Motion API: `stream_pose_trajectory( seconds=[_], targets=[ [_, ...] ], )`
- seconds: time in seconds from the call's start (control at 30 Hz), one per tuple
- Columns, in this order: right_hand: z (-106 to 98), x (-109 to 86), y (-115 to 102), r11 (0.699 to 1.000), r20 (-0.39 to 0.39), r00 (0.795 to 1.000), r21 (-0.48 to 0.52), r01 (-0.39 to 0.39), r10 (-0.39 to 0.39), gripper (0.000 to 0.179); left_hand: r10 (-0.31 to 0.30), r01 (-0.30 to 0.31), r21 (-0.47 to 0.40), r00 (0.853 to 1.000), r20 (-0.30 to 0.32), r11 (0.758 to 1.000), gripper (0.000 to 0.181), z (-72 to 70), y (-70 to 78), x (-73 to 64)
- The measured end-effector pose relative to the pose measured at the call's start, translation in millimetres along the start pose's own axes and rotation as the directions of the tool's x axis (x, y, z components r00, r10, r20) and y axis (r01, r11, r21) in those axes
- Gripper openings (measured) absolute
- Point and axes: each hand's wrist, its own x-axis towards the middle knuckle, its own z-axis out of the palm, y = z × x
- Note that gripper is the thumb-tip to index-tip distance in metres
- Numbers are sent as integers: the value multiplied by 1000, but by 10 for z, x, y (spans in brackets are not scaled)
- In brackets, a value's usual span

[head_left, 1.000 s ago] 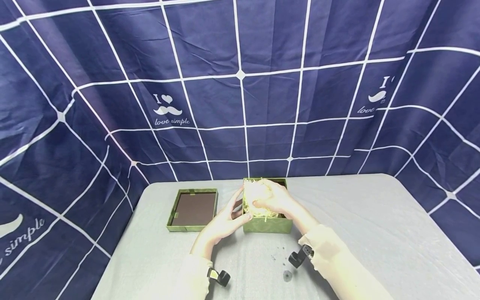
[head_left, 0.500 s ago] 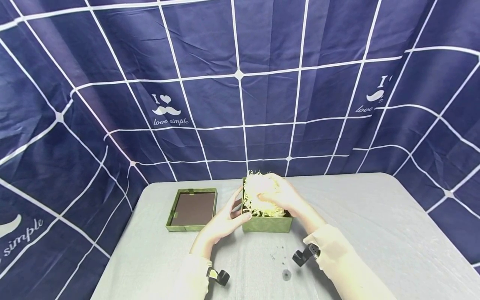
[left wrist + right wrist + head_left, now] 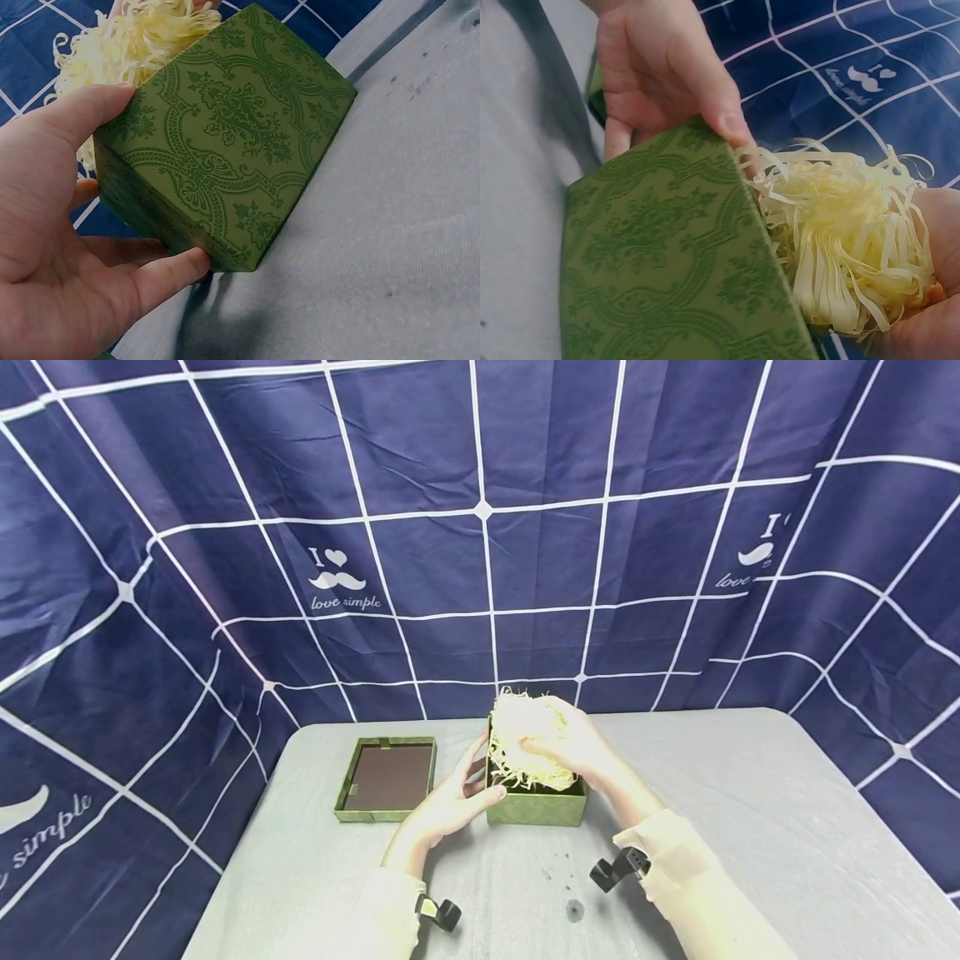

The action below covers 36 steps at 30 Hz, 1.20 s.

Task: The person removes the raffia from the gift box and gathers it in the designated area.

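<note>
A green patterned box stands on the table with its top uncovered. My left hand grips its left side, thumb at the front rim and fingers along the side wall, as the left wrist view shows. A bushy clump of pale yellow shredded paper rises over the box opening. My right hand holds this clump from its right, and strands hang down toward the rim. In the right wrist view the shredded paper overlaps the box edge, with part of the hand behind it. The box's inside is mostly hidden.
A shallow green lid with a brown inside lies left of the box, near my left hand. The grey tablecloth has a dark stain at the front. A blue checked curtain hangs behind the table.
My right hand has moved up and slightly right, lifting the shredded paper from inside the box to above the rim. The left hand keeps its grip on the box.
</note>
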Motion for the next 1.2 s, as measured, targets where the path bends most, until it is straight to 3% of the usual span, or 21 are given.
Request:
stream_pose_trajectory(
  seconds=[0.43,0.67,1.2],
  targets=[
    [-170,-31,-248,999,-73,997,-27,-30,28,66,27,-26,-43,999,23,999,91,3,8,13],
    [-337,-32,-341,997,-103,993,-52,-63,57,67,30,-30,-12,999,13,999,91,-3,7,5],
    [-603,-136,-500,995,-118,993,-94,-37,26,67,22,-22,-5,1000,10,1000,92,-3,14,-6]
  ],
)
